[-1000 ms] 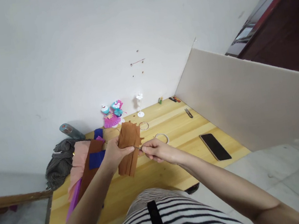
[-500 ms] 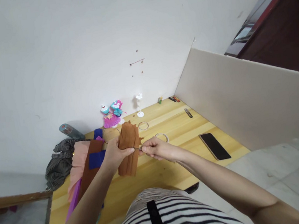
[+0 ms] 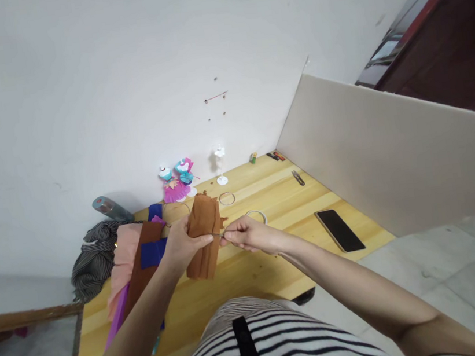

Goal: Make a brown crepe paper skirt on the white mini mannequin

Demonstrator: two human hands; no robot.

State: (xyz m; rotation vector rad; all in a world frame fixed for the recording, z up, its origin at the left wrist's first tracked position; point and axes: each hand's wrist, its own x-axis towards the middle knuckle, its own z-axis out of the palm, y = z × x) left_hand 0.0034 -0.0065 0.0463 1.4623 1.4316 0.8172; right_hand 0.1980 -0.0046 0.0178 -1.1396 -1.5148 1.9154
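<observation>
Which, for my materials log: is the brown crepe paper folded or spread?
Folded: the brown crepe paper forms a narrow layered strip in the left hand.

Craft desk point(image 3: 266, 197): crepe paper point(image 3: 142, 254), paper dolls point(image 3: 177, 180)

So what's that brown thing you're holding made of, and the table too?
The brown sheet in the left hand looks like crepe paper, or maybe thin felt: it is matte, softly creased lengthwise, with slits cut at its top. The table looks like pale wood, smooth and slightly glossy: grain and plank lines show.
</observation>
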